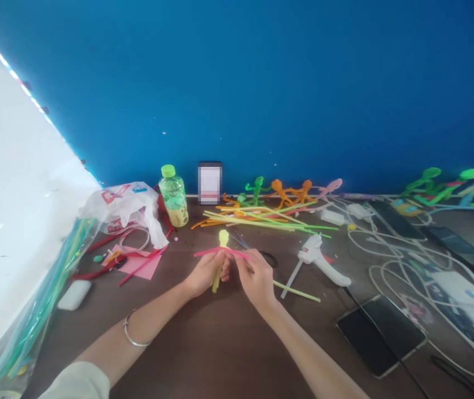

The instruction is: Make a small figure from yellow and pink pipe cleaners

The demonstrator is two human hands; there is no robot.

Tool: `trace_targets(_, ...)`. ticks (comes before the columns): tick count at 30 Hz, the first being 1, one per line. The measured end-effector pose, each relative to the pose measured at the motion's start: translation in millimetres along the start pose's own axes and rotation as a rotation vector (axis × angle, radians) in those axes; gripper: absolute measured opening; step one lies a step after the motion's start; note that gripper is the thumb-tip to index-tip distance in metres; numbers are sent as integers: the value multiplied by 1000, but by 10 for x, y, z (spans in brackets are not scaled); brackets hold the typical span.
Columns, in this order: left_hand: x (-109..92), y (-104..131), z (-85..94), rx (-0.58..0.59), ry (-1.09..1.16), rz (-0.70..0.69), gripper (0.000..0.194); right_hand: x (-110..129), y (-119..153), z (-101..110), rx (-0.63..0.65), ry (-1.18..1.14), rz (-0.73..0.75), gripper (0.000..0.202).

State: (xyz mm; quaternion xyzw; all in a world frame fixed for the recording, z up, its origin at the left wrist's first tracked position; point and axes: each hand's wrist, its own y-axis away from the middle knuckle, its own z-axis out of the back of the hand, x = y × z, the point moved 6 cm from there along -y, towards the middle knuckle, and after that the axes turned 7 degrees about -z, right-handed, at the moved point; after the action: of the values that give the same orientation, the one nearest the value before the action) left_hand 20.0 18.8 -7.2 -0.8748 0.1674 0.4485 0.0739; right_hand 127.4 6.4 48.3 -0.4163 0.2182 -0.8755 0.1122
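My left hand [204,275] is closed around a yellow pipe-cleaner figure [224,239], held upright with its rounded head above the fingers and its strands hanging below. A pink pipe cleaner [205,252] lies crosswise just under the head. My right hand [257,277] pinches the right-hand part of this pink strip. Behind my right hand, scissors [270,259] are partly hidden. A pale green pipe cleaner [299,292] lies on the table beside that wrist. Farther right rests a white glue gun [319,258] with a glue stick at its side.
Loose pipe cleaners [257,217] lie behind my hands, with small figures [278,191] by the wall. A bottle [174,197] and plastic bag [131,202] stand back left. White cables [380,266] and a dark tablet [380,335] occupy the right; bagged pipe cleaners [49,293] the left.
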Motion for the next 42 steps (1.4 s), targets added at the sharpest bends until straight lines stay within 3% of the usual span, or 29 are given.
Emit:
trace_targets(8,-32,-9,6,26,66,10,27,21,-4,-7,6,-51,-74,20)
trace_targets(16,-104,-9,150,-203,23,-30,32,-61,-31,21,8,-47,-102,23)
trace_targets(24,-155,0,150,-252,-1,-80,30,25,62,-54,-23,222,197,19)
trace_targets(29,-162,6,111,-168,57,-70,25,-14,58,-54,-37,240,215,19)
trace_targets(42,-147,25,99,-83,31,-44,21,-86,-111,3,165,81,258,19)
